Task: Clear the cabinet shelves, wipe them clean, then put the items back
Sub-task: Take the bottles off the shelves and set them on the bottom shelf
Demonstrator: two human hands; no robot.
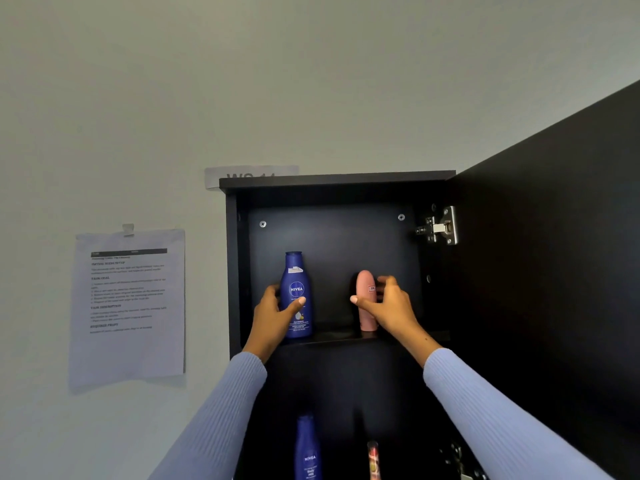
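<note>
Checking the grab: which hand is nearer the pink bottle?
Right hand: it wraps the pink bottle. Left hand grips the blue Nivea bottle beside it.

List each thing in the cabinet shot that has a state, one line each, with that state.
Cabinet door: swung open to the right.
Top-shelf blue lotion bottle: upright, gripped by left hand.
Pink roll-on bottle: upright on the top shelf, gripped by right hand.
Lower blue bottle: upright, untouched.
Slim red bottle: upright, untouched.
</note>
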